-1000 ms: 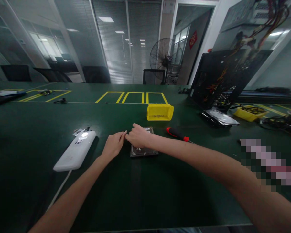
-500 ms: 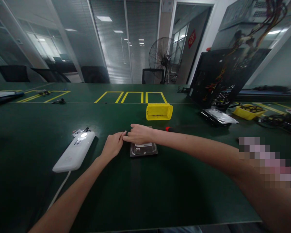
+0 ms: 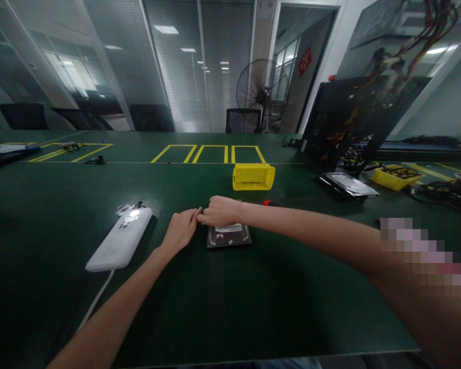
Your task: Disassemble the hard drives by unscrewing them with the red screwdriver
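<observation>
A hard drive (image 3: pixel 230 239) lies flat on the green table, its label side partly covered by my right hand. My right hand (image 3: pixel 222 211) reaches across its far left part, fingers curled in and the thumb side pointing left. Just left of the drive, my left hand (image 3: pixel 180 227) has its fingers pressed together, their tips meeting those of my right hand. Whatever the fingertips pinch, if anything, is too small or hidden to make out. Behind my right forearm shows the red end of a tool (image 3: pixel 269 203), mostly hidden.
A white power bank (image 3: pixel 119 241) with a cable sits to the left. Beyond my hands stands a yellow bin (image 3: pixel 253 177). At right are an opened computer case (image 3: pixel 330 123), another hard drive (image 3: pixel 348 185), a yellow tray (image 3: pixel 394 177) and tangled cables (image 3: pixel 451 195).
The fingers of my right hand have curled in a little more. My left hand and the hard drive stay in place, with only a slight shift of the whole view.
</observation>
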`<action>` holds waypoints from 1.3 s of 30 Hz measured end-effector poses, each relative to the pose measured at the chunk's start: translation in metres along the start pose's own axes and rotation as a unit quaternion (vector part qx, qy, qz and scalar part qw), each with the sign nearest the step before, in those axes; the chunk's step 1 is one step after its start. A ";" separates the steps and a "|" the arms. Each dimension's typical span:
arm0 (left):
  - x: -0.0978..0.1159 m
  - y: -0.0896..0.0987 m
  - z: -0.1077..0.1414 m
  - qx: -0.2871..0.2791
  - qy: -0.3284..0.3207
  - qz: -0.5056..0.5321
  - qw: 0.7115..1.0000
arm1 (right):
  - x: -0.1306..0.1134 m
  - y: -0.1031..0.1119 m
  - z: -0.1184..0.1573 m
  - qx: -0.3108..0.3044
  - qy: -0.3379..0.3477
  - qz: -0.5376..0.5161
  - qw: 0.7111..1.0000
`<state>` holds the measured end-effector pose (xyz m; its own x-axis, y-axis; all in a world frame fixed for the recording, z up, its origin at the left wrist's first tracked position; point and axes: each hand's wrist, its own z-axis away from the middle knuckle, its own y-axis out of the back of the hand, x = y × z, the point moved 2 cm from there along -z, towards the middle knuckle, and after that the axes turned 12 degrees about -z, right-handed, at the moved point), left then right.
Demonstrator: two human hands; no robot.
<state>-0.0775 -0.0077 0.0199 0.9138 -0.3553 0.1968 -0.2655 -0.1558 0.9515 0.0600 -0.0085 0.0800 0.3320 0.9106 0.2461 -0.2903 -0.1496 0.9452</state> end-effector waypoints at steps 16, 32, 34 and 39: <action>0.000 0.000 0.000 -0.006 0.008 0.014 1.000 | 0.015 -0.019 0.009 0.069 0.018 -0.055 0.996; -0.003 -0.003 -0.001 -0.017 -0.010 -0.006 1.000 | 0.016 -0.015 0.017 0.079 0.006 -0.213 0.974; -0.003 -0.003 -0.001 -0.018 -0.012 -0.007 1.000 | 0.017 -0.014 0.018 0.070 -0.002 -0.236 0.969; 0.000 -0.001 0.000 -0.014 -0.016 -0.007 1.000 | 0.022 -0.013 0.023 0.061 -0.023 -0.296 0.953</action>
<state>-0.0774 -0.0076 0.0190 0.9073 -0.3819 0.1759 -0.2435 -0.1362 0.9603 0.0916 0.0049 0.0780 0.4455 0.8315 -0.3320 0.0654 0.3396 0.9383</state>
